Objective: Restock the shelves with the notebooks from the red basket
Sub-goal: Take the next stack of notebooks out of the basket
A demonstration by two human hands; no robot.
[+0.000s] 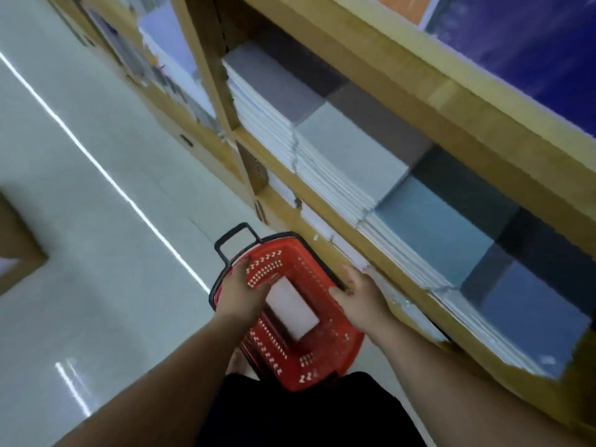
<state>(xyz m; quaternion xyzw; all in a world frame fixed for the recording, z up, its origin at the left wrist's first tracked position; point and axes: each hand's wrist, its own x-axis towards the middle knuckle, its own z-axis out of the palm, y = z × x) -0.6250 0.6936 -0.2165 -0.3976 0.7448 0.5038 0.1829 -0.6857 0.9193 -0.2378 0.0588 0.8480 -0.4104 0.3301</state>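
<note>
Both bare forearms reach forward and down. The left hand point(243, 287) and the right hand point(358, 293) hang apart, palms turned inward, fingers loosely extended.

You're wearing something black.
Both your forearms point(167, 375) are showing bare; the black garment point(300, 414), possibly shorts, is looking plain.
</note>
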